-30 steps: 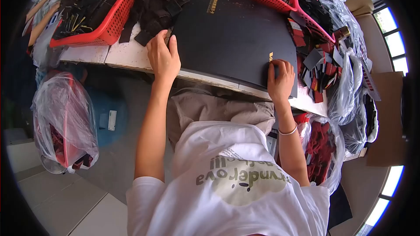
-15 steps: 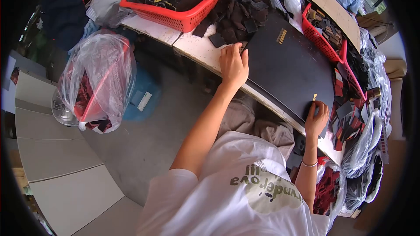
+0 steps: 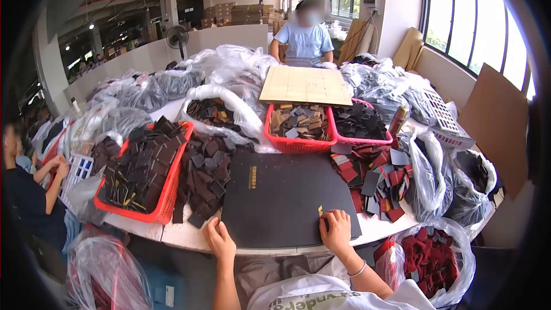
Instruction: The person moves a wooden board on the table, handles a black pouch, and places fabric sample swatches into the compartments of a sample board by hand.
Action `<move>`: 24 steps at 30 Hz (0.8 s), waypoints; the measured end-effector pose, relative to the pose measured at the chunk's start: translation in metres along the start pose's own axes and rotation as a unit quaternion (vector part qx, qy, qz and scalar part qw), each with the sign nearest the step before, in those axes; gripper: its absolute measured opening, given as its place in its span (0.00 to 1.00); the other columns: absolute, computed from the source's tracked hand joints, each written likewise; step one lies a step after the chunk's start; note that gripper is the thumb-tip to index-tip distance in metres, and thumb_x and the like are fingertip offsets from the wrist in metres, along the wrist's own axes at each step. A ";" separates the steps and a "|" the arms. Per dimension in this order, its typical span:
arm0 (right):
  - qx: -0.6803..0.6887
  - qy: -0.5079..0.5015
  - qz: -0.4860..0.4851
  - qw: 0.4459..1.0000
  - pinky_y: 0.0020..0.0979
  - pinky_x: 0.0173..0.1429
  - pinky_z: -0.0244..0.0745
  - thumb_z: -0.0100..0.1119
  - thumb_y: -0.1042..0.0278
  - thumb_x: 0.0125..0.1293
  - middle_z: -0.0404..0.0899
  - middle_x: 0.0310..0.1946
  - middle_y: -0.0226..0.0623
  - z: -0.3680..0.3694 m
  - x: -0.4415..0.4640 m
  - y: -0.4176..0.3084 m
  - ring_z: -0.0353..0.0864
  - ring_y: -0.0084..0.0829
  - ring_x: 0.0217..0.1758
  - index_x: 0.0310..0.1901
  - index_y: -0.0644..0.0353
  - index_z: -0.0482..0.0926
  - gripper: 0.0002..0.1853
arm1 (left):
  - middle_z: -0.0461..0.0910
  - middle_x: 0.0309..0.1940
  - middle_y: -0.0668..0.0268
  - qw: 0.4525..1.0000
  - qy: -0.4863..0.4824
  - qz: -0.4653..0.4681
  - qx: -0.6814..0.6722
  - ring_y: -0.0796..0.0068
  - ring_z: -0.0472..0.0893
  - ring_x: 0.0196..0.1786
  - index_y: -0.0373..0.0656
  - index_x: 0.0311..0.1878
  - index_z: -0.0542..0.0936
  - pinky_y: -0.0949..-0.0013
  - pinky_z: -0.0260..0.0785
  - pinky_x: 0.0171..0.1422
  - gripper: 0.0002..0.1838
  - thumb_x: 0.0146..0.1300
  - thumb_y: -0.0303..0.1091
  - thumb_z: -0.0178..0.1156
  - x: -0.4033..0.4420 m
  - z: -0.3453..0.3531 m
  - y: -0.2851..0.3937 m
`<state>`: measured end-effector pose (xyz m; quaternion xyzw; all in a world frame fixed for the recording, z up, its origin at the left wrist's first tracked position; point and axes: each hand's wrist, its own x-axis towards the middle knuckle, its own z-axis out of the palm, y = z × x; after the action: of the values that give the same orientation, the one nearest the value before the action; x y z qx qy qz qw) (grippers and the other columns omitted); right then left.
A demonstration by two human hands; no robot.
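Observation:
A large flat black case or folder (image 3: 281, 195) with gold lettering lies on the white table (image 3: 195, 236) in front of me. My left hand (image 3: 220, 240) is at its lower left corner, fingers loosely bent and thumb apart, with nothing visible in it. Resting on the case's lower right part, beside a small gold mark, is my right hand (image 3: 337, 231); its fingers are bent but apart and hold nothing I can see. Dark brown swatch pieces (image 3: 204, 166) lie in a heap left of the case. Red and grey swatches (image 3: 379, 181) are piled to its right.
A red basket (image 3: 166, 201) of dark pieces stands left. Behind the case are another red basket (image 3: 298, 144) and a pink basket (image 3: 367, 139), with a tan board (image 3: 307, 85) over them. Plastic bags (image 3: 430, 178) surround these. One person (image 3: 304, 40) is opposite, another (image 3: 34, 189) left.
My view has swung up from the floor and my body to the whole table. Both hands stay by the case, the left at its left corner and the right on its right part.

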<state>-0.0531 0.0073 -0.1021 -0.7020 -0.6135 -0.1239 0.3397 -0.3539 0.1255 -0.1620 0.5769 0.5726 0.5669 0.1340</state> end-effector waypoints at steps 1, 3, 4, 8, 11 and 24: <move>0.003 0.002 -0.001 1.000 0.41 0.56 0.64 0.61 0.67 0.60 0.77 0.40 0.36 -0.001 -0.001 0.000 0.74 0.39 0.49 0.37 0.57 0.78 0.06 | 0.76 0.48 0.51 1.000 -0.012 -0.011 0.000 0.52 0.73 0.55 0.33 0.52 0.76 0.56 0.65 0.61 0.14 0.71 0.34 0.53 0.000 -0.003 0.006; 0.007 -0.001 0.003 1.000 0.41 0.57 0.64 0.61 0.67 0.60 0.77 0.40 0.36 -0.004 0.000 -0.001 0.74 0.39 0.49 0.37 0.57 0.79 0.06 | 0.76 0.48 0.51 1.000 -0.020 -0.005 0.016 0.52 0.73 0.54 0.32 0.52 0.75 0.56 0.65 0.61 0.14 0.71 0.33 0.53 0.000 -0.005 0.008; 0.012 0.002 0.001 1.000 0.41 0.57 0.65 0.61 0.67 0.60 0.77 0.40 0.35 -0.002 0.000 0.001 0.75 0.38 0.49 0.36 0.57 0.79 0.06 | 0.76 0.48 0.51 1.000 -0.023 -0.014 0.012 0.52 0.73 0.54 0.32 0.52 0.75 0.56 0.65 0.61 0.14 0.71 0.33 0.53 0.001 -0.006 0.012; 0.009 0.006 -0.004 1.000 0.41 0.57 0.65 0.62 0.67 0.59 0.79 0.39 0.34 -0.005 0.003 0.002 0.76 0.37 0.49 0.36 0.56 0.79 0.06 | 0.75 0.48 0.51 0.999 -0.012 -0.002 0.033 0.53 0.73 0.53 0.32 0.50 0.75 0.57 0.65 0.61 0.14 0.71 0.34 0.53 -0.001 -0.005 0.012; 0.002 0.010 -0.015 1.000 0.41 0.57 0.66 0.63 0.65 0.58 0.79 0.39 0.33 -0.004 0.000 0.005 0.77 0.37 0.49 0.36 0.56 0.80 0.07 | 0.73 0.52 0.51 0.999 -0.019 -0.037 0.034 0.53 0.74 0.54 0.32 0.51 0.74 0.58 0.66 0.61 0.14 0.72 0.35 0.52 -0.003 -0.006 0.020; 0.022 0.022 -0.012 0.999 0.44 0.52 0.69 0.54 0.63 0.65 0.78 0.39 0.35 -0.029 0.014 -0.006 0.77 0.39 0.46 0.41 0.56 0.79 0.09 | 0.79 0.49 0.47 0.998 -0.024 0.014 0.054 0.48 0.75 0.54 0.33 0.51 0.79 0.52 0.65 0.61 0.14 0.71 0.33 0.54 0.005 -0.009 0.047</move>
<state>-0.0484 0.0002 -0.0703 -0.6841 -0.6171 -0.1299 0.3664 -0.3390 0.1106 -0.1192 0.6045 0.5907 0.5234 0.1083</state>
